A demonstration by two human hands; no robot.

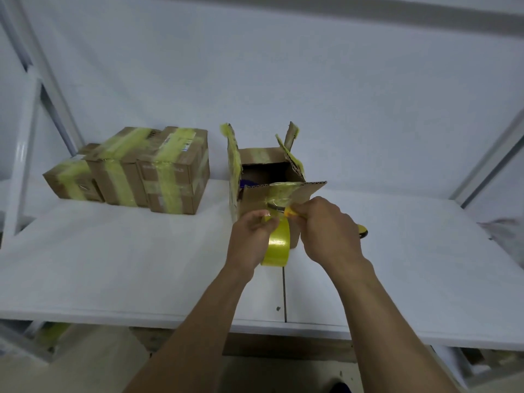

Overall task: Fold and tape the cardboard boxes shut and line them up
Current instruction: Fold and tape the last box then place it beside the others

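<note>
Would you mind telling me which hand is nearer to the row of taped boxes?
Left. The left hand, holding the tape roll, is right of the taped boxes; the right hand, holding a cutter, is farther right by the open box.

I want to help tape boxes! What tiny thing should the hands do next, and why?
Probably slice the tape. The right hand holds a yellow cutter, its dark blade at the tape stretched from the tape roll, gripped by the left hand, up to the open box and its front flap. Cutting would free the roll.
</note>
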